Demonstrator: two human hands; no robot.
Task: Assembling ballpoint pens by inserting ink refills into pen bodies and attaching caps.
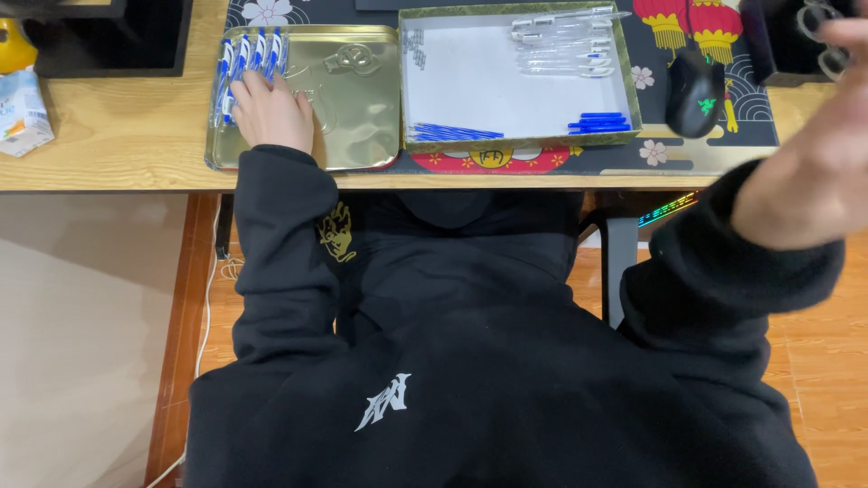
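At the far left edge of the frame a small carton [20, 113] in white, blue and orange lies on the wooden desk [117, 136], below a yellow thing [14, 45] that is cut off by the edge.

Upper left of centre sits one gold tin lid [357, 99], shallow and embossed. In its upper left corner lie about five pens [249, 59] with white barrels and blue caps, side by side and roughly upright in the frame. The left hand [271, 113] rests flat in the lid, palm down, fingers slightly spread, fingertips touching the lower ends of the pens; it grips nothing.

Just right of the lid, touching it, stands one box [506, 86] with a patterned green rim and white floor. Inside are three groups: clear barrels [565, 45] at upper right, too many and too faint to count; thin blue refills [452, 133] at lower left; blue caps [599, 122] at lower right.

Right of the box one black mouse [694, 90] sits on a dark mat [669, 149] printed with red lanterns and pale flowers.

At the right edge the right hand [814, 172] is raised close to the camera and blurred; whether its fingers are apart or closed cannot be told.
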